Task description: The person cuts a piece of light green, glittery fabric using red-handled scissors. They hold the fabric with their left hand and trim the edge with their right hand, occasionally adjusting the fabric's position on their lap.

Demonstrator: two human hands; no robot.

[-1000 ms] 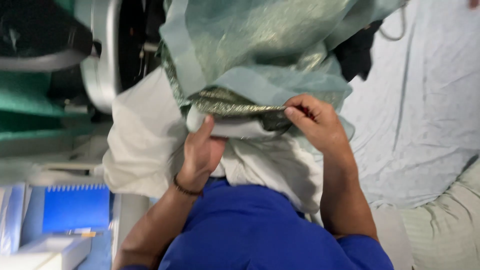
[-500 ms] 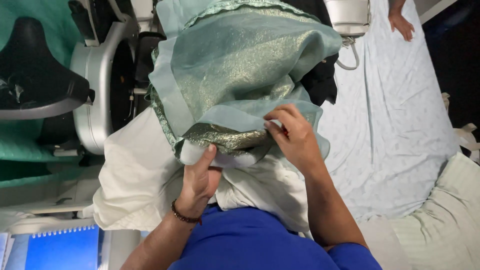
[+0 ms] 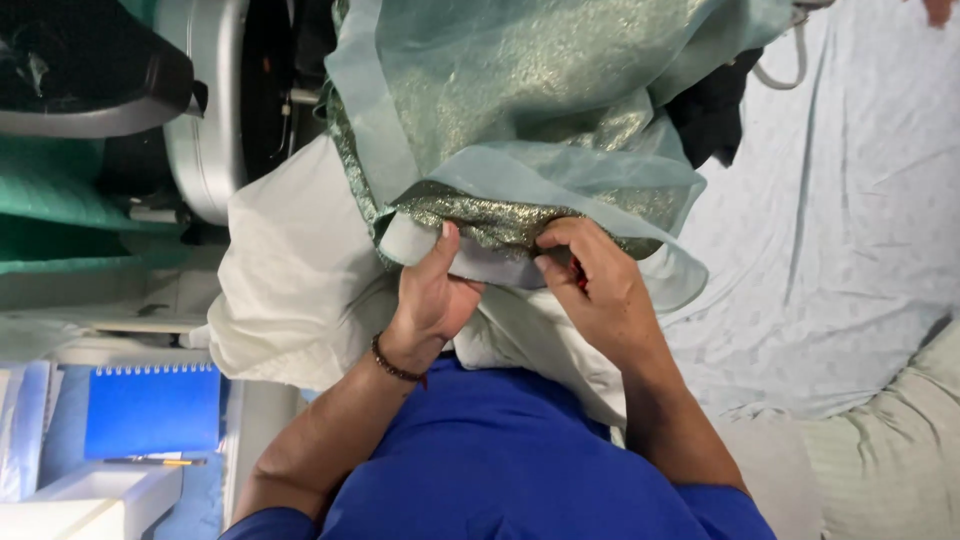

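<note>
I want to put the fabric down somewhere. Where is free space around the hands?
Free: the pale patterned sheet, right of the right hand. Crowded: left of the left hand, with cream cloth, sewing machine and blue spiral notebook.

Two hands (image 3: pixel 430 295) (image 3: pixel 595 285), one blue notebook (image 3: pixel 152 410), one bracelet (image 3: pixel 395 365)

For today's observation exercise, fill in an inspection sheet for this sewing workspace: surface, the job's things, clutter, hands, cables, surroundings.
Surface: pale patterned sheet spread at right.
Job's things: sheer green fabric with a gold glitter edge, bunched over white cloth.
Clutter: blue spiral notebook with a pencil below it; dark garment behind the fabric.
Hands: left hand and right hand both pinch the glitter edge; a beaded bracelet on the left wrist.
Cables: a pale cord loops at upper right.
Surroundings: a grey machine wheel; another person's hand at the top right corner.
</note>
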